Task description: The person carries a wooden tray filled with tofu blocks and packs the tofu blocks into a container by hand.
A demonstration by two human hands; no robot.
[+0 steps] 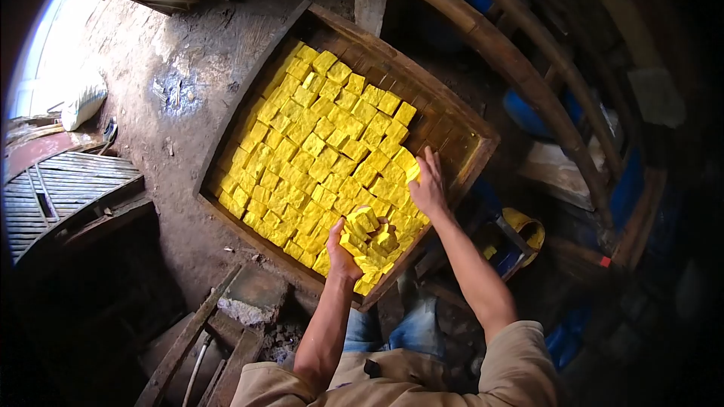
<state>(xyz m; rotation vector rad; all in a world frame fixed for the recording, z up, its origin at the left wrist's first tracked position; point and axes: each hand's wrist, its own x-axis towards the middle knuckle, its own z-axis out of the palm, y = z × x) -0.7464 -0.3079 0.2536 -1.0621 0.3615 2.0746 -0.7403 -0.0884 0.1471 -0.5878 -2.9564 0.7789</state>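
A large wooden tray (483, 154) with raised sides holds many bright yellow tofu blocks (302, 143), laid close together in rough rows. Over the tray's near side, my left hand (345, 258) is closed around several stacked tofu blocks (364, 220); its fingertips are mostly hidden behind them. My right hand (429, 190) is at the right edge of the rows, its fingers closed on one tofu block (407, 163). Part of that block is covered by the fingers, and it is at or just above the tray surface. Bare slatted wood shows along the tray's far right side.
Curved wooden beams (520, 53) run along the right. A yellow bucket (528, 234) stands below the tray's right corner. Wooden planks (192, 339) and a stone block (253, 294) lie at the lower left. A slatted bamboo surface (68, 192) is on the left, near a white sack (84, 102).
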